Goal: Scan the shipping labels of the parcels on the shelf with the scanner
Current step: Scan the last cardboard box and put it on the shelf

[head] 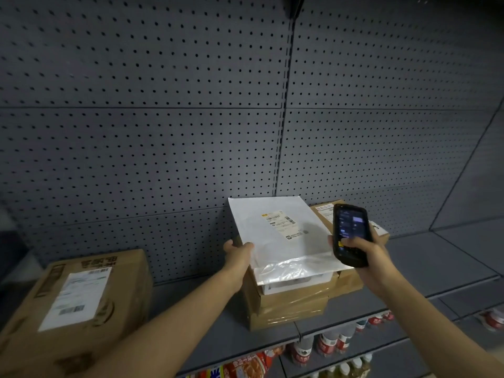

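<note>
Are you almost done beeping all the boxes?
Nothing here proves any label is scanned yet. Right now the left hand holds the white mailer on the stack's top, and the right hand holds the scanner beside its label. Probably left: the brown box behind and the big box on the left.

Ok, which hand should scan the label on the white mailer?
Right hand: it holds the black handheld scanner beside the flat white plastic mailer. Left hand grips the mailer's edge.
</note>
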